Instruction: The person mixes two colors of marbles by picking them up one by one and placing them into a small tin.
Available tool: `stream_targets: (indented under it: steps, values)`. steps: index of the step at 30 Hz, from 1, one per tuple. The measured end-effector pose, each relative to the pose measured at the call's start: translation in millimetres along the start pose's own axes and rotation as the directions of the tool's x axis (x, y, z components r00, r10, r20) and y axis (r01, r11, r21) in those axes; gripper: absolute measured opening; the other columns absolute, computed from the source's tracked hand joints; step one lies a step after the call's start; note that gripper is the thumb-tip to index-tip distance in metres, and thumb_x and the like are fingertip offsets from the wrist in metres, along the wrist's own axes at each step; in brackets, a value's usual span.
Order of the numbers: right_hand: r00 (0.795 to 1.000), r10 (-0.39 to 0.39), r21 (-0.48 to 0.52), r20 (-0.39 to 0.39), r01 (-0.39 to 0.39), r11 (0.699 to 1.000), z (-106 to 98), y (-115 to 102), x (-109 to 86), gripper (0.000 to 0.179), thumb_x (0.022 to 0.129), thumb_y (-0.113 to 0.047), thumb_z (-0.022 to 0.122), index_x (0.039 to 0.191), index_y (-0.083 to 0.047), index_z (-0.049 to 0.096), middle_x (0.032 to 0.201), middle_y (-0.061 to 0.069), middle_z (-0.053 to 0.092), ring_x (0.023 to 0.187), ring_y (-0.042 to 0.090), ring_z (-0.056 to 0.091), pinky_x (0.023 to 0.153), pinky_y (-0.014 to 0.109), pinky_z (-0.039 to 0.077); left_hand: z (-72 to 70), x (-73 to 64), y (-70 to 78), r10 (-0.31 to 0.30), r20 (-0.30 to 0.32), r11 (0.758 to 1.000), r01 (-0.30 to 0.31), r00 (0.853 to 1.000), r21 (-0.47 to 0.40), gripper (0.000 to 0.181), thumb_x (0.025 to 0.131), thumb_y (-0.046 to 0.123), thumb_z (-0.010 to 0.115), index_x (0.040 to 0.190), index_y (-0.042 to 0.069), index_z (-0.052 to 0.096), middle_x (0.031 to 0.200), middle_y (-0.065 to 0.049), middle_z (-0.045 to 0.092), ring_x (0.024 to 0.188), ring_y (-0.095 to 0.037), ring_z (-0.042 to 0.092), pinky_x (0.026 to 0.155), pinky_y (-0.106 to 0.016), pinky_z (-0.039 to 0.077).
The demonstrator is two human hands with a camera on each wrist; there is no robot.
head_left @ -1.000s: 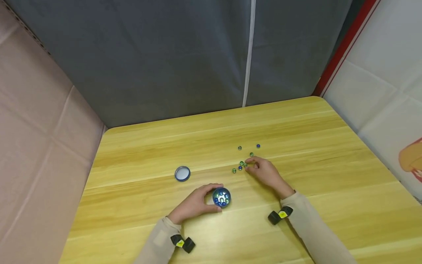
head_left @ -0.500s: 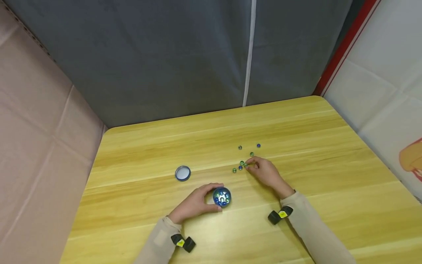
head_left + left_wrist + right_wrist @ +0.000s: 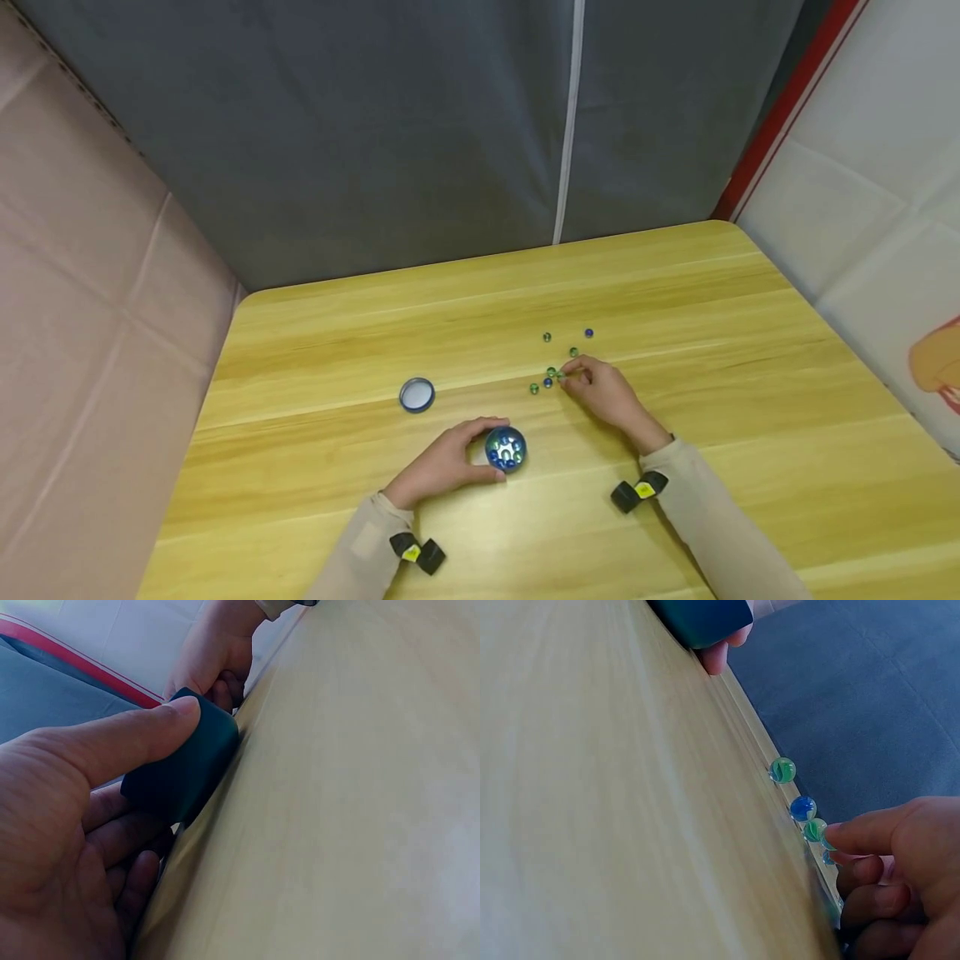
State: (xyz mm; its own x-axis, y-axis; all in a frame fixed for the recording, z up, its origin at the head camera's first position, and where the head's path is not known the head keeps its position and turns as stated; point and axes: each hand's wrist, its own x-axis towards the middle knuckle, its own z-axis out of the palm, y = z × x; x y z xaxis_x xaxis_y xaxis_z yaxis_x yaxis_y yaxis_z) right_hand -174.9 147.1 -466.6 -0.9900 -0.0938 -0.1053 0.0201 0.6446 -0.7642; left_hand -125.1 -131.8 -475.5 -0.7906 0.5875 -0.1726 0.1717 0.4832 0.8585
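Note:
My left hand [image 3: 442, 468] grips a round blue tin [image 3: 506, 450] on the table, thumb on the near side and fingers on the far side. Green and blue marbles lie inside the tin. In the left wrist view its dark blue wall [image 3: 184, 761] shows under the thumb. Farther right, my right hand [image 3: 603, 395] pinches a green marble [image 3: 561, 375] between thumb and fingertip, low at the table. Close beside it lie a green marble [image 3: 551, 372] and a blue marble [image 3: 548, 382]. Another green marble [image 3: 783, 770] sits a little apart in the right wrist view.
A round lid [image 3: 417, 395] with a blue rim lies left of the tin. Beyond the right hand are a blue marble [image 3: 588, 333] and two green ones. A grey curtain [image 3: 375, 150] hangs behind the wooden table [image 3: 315, 350].
The right fingertips have closed in slightly on the green marble. My left hand and the tin stay in place, and the other marbles have not visibly moved.

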Motion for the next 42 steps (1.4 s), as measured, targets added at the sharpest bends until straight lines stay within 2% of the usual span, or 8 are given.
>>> stream_targets:
  steps: [13, 16, 22, 26, 29, 35, 42]
  values:
    - [1.0, -0.018, 0.042, 0.012, 0.017, 0.999, 0.0, -10.8, -5.4, 0.023, 0.092, -0.015, 0.064, 0.11, -0.002, 0.064, 0.063, 0.001, 0.046, 0.052, 0.012, 0.04, 0.045, 0.021, 0.034, -1.0, -0.2, 1.2, 0.006, 0.003, 1.0, -0.006, 1.0, -0.01, 0.069, 0.077, 0.034, 0.08, 0.139, 0.025, 0.05, 0.146, 0.0, 0.049, 0.137, -0.024, 0.043, 0.114, -0.05, 0.034]
    - [0.999, -0.022, 0.048, 0.027, 0.021, 0.999, 1.0, -15.2, -7.9, 0.023, 0.092, -0.016, 0.065, 0.111, -0.003, 0.064, 0.064, 0.0, 0.047, 0.053, 0.012, 0.04, 0.045, 0.02, 0.034, -0.8, 0.2, 0.5, 0.004, 0.003, 1.0, -0.004, 1.0, -0.012, 0.069, 0.078, 0.034, 0.08, 0.139, 0.025, 0.05, 0.146, 0.0, 0.049, 0.137, -0.024, 0.043, 0.114, -0.049, 0.034]
    - [0.996, -0.003, 0.127, 0.085, -0.008, 0.992, 4.4, -25.5, -14.8, 0.022, 0.091, -0.016, 0.066, 0.11, -0.005, 0.063, 0.063, 0.0, 0.046, 0.053, 0.012, 0.039, 0.045, 0.019, 0.032, -0.9, 0.1, 0.0, 0.001, 0.008, 1.0, -0.001, 1.0, -0.017, 0.069, 0.078, 0.034, 0.08, 0.14, 0.024, 0.05, 0.146, 0.0, 0.049, 0.137, -0.024, 0.042, 0.114, -0.049, 0.034]
    - [0.994, -0.02, 0.142, 0.11, 0.004, 0.99, 7.5, -32.0, -19.6, 0.021, 0.09, -0.014, 0.067, 0.108, -0.006, 0.064, 0.063, -0.001, 0.046, 0.053, 0.012, 0.039, 0.045, 0.018, 0.031, -1.2, -0.4, 1.0, 0.001, 0.008, 1.0, 0.0, 1.0, -0.014, 0.069, 0.078, 0.035, 0.08, 0.14, 0.024, 0.05, 0.146, 0.0, 0.048, 0.137, -0.024, 0.043, 0.114, -0.049, 0.034]
    - [0.991, -0.06, 0.134, 0.12, 0.044, 0.99, 9.4, -36.5, -22.9, 0.02, 0.089, -0.013, 0.067, 0.107, -0.005, 0.064, 0.062, -0.001, 0.046, 0.053, 0.011, 0.04, 0.045, 0.018, 0.032, -1.2, -0.6, 1.4, 0.003, 0.008, 1.0, -0.002, 1.0, -0.012, 0.07, 0.078, 0.035, 0.08, 0.14, 0.023, 0.05, 0.146, 0.0, 0.048, 0.137, -0.024, 0.043, 0.114, -0.049, 0.034]
    - [0.978, -0.099, 0.159, 0.182, 0.07, 0.985, 14.5, -40.8, -28.9, 0.017, 0.089, -0.013, 0.067, 0.105, -0.008, 0.066, 0.062, -0.002, 0.048, 0.053, 0.01, 0.04, 0.046, 0.017, 0.033, -0.7, -0.3, 1.2, 0.003, 0.008, 1.0, -0.003, 1.0, -0.006, 0.069, 0.079, 0.036, 0.079, 0.14, 0.024, 0.05, 0.146, 0.0, 0.049, 0.137, -0.024, 0.043, 0.114, -0.049, 0.034]
    - [0.945, -0.176, 0.146, 0.275, 0.14, 0.979, 20.4, -45.2, -35.2, 0.014, 0.09, -0.014, 0.065, 0.103, -0.008, 0.066, 0.063, -0.003, 0.048, 0.052, 0.007, 0.04, 0.046, 0.016, 0.033, -0.9, 0.0, 1.4, -0.002, 0.008, 1.0, 0.003, 1.0, -0.011, 0.068, 0.079, 0.035, 0.079, 0.139, 0.026, 0.05, 0.145, -0.002, 0.05, 0.136, -0.025, 0.044, 0.113, -0.05, 0.035]
